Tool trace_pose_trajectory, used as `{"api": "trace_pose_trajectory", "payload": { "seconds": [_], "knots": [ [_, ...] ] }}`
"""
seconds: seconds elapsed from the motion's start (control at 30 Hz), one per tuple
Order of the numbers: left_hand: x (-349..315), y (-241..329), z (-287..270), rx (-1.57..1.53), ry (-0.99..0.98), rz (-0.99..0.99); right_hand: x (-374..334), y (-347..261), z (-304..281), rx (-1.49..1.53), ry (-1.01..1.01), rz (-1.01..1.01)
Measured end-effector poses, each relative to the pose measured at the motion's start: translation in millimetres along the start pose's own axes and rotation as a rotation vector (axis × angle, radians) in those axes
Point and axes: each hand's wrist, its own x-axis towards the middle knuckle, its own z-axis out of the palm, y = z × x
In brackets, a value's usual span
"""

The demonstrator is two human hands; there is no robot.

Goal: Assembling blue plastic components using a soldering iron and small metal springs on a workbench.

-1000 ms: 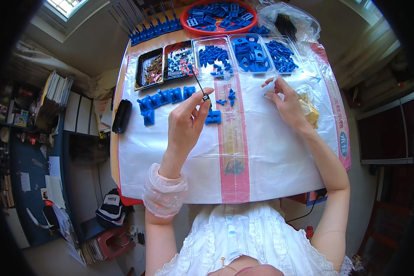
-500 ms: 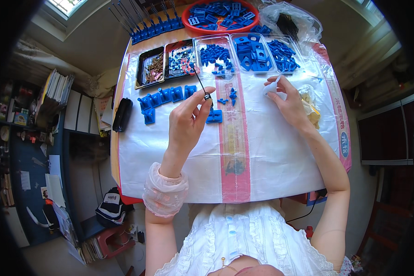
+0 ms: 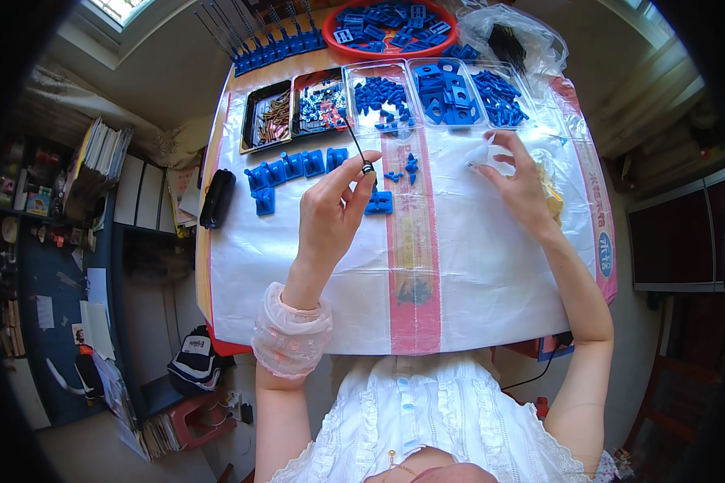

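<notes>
Pinched between the thumb and fingers of my left hand [image 3: 334, 197] is a thin black rod [image 3: 353, 135], tilted up to the left. A small blue piece tops it, and black and white rings sit around it by my fingertips. My right hand [image 3: 519, 177] is open, its thumb and forefinger apart beside a small white squeeze bottle [image 3: 476, 156]. Just beyond my left hand lies a blue plastic base [image 3: 379, 203], partly hidden. A few small blue pointed parts [image 3: 412, 167] lie between my hands.
Along the back stand black trays of brown pieces [image 3: 275, 119] and small metal parts [image 3: 318, 105], then clear boxes of blue parts [image 3: 445, 92]. Blue clips [image 3: 292, 165] stand in a row at left, near a black case [image 3: 217, 199]. A red basin [image 3: 391, 51] sits behind.
My right hand's fingers have opened and drawn back to the right from the white bottle. My left hand keeps its hold on the rod, nearly unmoved.
</notes>
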Motion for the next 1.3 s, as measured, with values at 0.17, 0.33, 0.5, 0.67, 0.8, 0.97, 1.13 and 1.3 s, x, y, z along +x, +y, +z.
{"api": "trace_pose_trajectory", "payload": {
  "seconds": [0.17, 0.33, 0.5, 0.67, 0.8, 0.97, 1.13, 1.3],
  "knots": [
    [-2.4, 0.1, -1.3, 0.004, -0.01, 0.017, -17.4, -28.2, -7.6, -0.166, 0.306, -0.202],
    [-1.1, 1.3, -1.4, -0.008, -0.018, 0.012, -25.8, -68.7, 4.8, 0.028, 0.032, -0.306],
    [0.1, 2.6, -4.0, 0.001, -0.028, -0.023, 0.8, -90.0, 60.9, 0.246, -0.211, -0.201],
    [-0.3, 4.9, -5.0, 0.006, -0.015, 0.003, 8.8, -89.9, 86.9, 0.252, -0.264, -0.148],
    [-0.2, 5.7, -7.0, -0.007, -0.025, -0.001, 9.4, -88.7, 93.8, 0.299, -0.287, -0.073],
    [-0.3, 0.5, -4.9, -0.01, -0.006, 0.033, 7.1, -83.4, 100.0, 0.36, -0.281, -0.032],
    [-1.9, 0.9, -9.5, 0.019, -0.021, 0.036, 7.7, -86.9, 99.3, 0.322, -0.296, -0.058],
    [-3.3, -2.6, -7.5, -0.043, -0.002, 0.053, 7.9, -86.3, 99.8, 0.302, -0.294, -0.088]
  ]
}}
